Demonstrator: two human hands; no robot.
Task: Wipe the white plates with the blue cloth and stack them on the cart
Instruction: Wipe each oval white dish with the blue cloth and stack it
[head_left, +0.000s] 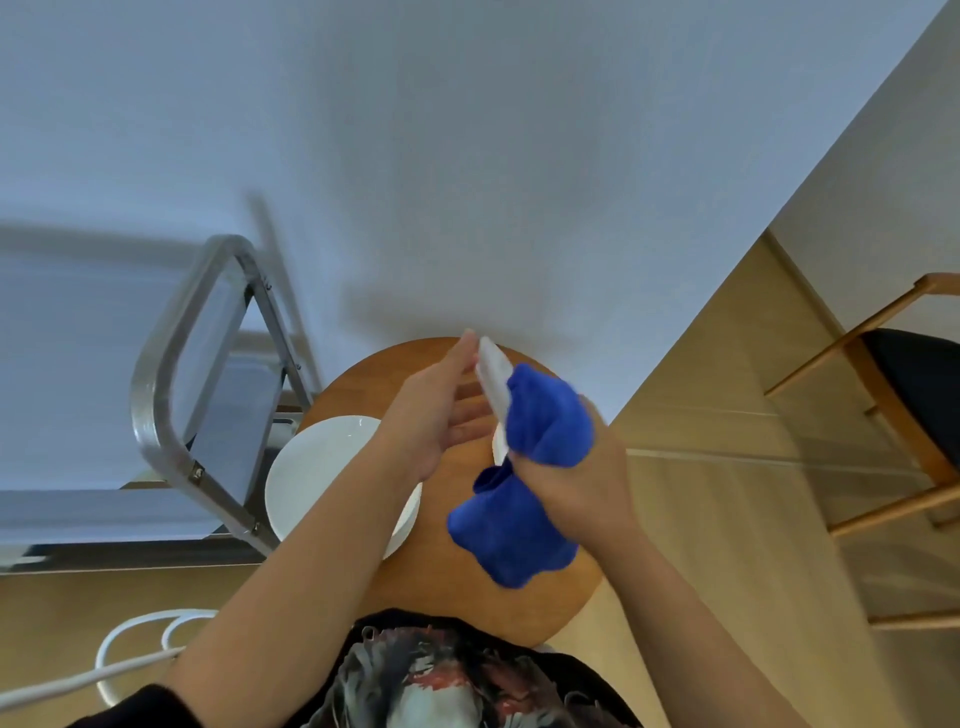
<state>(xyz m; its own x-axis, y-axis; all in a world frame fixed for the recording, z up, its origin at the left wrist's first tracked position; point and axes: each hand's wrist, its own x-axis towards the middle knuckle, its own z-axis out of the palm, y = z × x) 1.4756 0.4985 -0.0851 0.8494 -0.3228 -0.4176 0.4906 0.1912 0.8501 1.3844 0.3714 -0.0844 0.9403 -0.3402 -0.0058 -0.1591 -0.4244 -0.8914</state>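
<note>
Item: plate, white, held edge-on at centre frame, above the table. We see only its thin rim and a sliver of its face; the lower part is hidden by the cloth.

Item: left hand, centre frame. We find its fingers straight and together, laid flat against the plate's left face, fingertips reaching the upper rim.

Item: right hand, right of centre. We find its fingers curled round the cloth, pressing the bunched fabric against the plate's right side.

Item: cloth, blue. One wad sits over the right fingers at the plate; a loose tail hangs below the hand, over the table.

Item: second plate, white, lying flat on the left part of the table, partly covered by the left forearm. We cannot tell whether it is one plate or a stack.

Item: table, round, wooden, lower centre.

Item: cart, metal frame, left of frame, just beside the table.

Item: chair, wooden, dark seat, right edge.

Item: white cable, looped on the floor, lower left.
</note>
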